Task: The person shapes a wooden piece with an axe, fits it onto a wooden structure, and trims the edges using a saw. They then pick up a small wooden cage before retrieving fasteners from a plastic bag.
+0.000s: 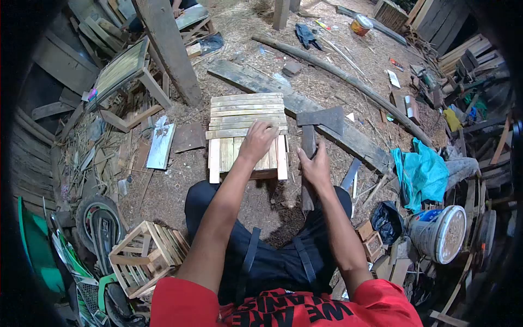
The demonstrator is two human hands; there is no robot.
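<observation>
In front of me stands a small slatted wooden box, its upper face covered by a row of narrow pale slats. My left hand rests on the nearest slat with its fingers curled together; whatever they pinch is hidden. To the right of the box, my right hand is closed around the handle of an axe. The axe head is at the far end, level with the slats and apart from them, and the handle runs down toward my right knee.
A long plank and a wooden pole lie beyond the box. At left are a wooden post and another slatted wooden piece. A white bucket and a teal tarp sit at right. A person's hand shows far back.
</observation>
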